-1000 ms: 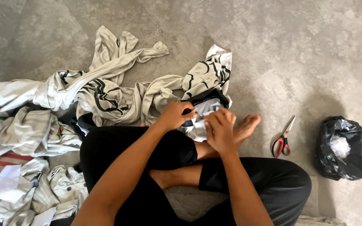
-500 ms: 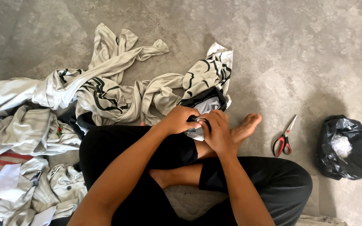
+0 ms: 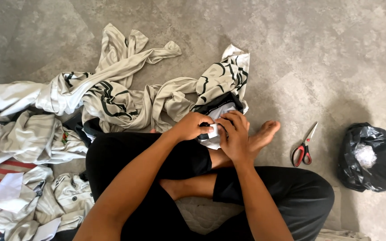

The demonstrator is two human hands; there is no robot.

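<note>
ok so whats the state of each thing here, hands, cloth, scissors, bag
left hand: pinching the white cloth piece
right hand: gripping the same piece
white cloth piece: bunched between both hands
striped garments: crumpled, spread on floor
scissors: closed, lying on floor
black bag: open, white scraps inside

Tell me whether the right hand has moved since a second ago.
Yes. The right hand has shifted slightly left, away from the scissors, closing on the left hand over the small white piece.
</note>
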